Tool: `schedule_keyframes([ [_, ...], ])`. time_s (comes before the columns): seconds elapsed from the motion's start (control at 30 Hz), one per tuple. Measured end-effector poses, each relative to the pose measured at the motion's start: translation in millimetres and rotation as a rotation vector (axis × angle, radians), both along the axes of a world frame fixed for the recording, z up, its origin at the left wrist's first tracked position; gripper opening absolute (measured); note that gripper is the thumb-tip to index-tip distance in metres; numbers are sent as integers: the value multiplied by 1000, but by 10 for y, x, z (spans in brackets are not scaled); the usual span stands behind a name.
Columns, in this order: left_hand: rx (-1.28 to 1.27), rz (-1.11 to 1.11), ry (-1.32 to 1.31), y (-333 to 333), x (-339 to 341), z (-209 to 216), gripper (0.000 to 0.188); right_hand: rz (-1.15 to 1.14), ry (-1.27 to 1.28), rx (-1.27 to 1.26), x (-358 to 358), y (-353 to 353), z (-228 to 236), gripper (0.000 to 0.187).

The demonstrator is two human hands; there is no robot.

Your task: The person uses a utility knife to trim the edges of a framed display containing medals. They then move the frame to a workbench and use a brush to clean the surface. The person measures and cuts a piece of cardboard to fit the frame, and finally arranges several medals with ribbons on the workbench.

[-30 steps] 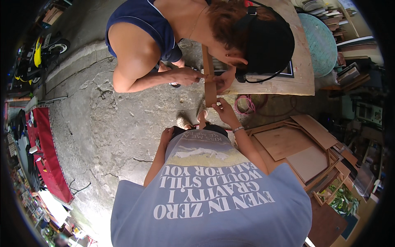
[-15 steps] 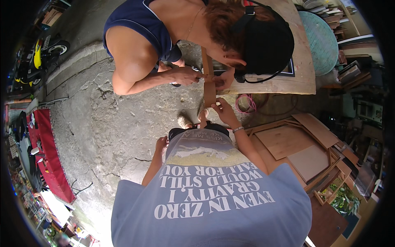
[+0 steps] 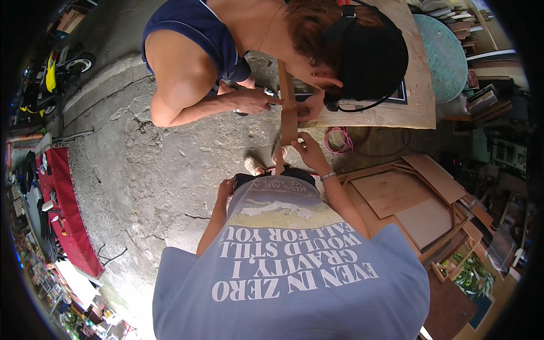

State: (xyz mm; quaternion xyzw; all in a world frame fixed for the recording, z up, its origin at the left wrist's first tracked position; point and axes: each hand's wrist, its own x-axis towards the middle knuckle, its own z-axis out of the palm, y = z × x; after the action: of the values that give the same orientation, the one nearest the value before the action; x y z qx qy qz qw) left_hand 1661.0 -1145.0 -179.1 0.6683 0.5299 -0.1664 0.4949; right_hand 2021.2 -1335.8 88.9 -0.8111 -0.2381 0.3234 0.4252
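A flat brown wooden strip (image 3: 289, 126) runs away from me over the edge of the worktable (image 3: 374, 117). My right hand (image 3: 309, 150) pinches its near end between thumb and fingers. Across from me a person in a dark blue sleeveless top and black cap (image 3: 374, 56) bends low over the strip. That person's one hand (image 3: 255, 101) grips something slim against the strip, too small to make out; the other hand (image 3: 310, 106) steadies the strip from the right. Beside my hip hangs my left hand (image 3: 225, 187), near my dark shorts, its fingers mostly hidden.
Wooden panels and frames (image 3: 391, 195) lean at my right, below a pink coiled hose (image 3: 339, 140). A round greenish tabletop (image 3: 442, 56) stands at the far right. Cracked concrete floor (image 3: 141, 164) spreads left toward a red-covered table (image 3: 65, 209) and a yellow-black motorcycle (image 3: 52, 73).
My left hand has risen slightly beside my hip. My right hand keeps its hold on the strip's end. The other person's head and arm have shifted a little.
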Motion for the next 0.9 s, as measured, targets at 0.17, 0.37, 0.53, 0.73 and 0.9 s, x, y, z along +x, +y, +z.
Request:
schedule_keyframes([
  [0.17,-208,262,-130,5,57,102,46,4,-8,-19,6,-1,17,38],
  [0.37,-198,203,-61,-2,69,253,47,11,8,-40,18,-2,-19,38],
  [0.53,-90,42,-19,18,10,202,52,17,0,-25,7,-6,-13,39],
  [0.73,-96,86,-12,-38,43,181,53,15,10,-45,-3,-10,-2,39],
  [0.9,-67,83,-36,-28,-5,86,53,20,-5,-33,13,-29,-77,40],
])
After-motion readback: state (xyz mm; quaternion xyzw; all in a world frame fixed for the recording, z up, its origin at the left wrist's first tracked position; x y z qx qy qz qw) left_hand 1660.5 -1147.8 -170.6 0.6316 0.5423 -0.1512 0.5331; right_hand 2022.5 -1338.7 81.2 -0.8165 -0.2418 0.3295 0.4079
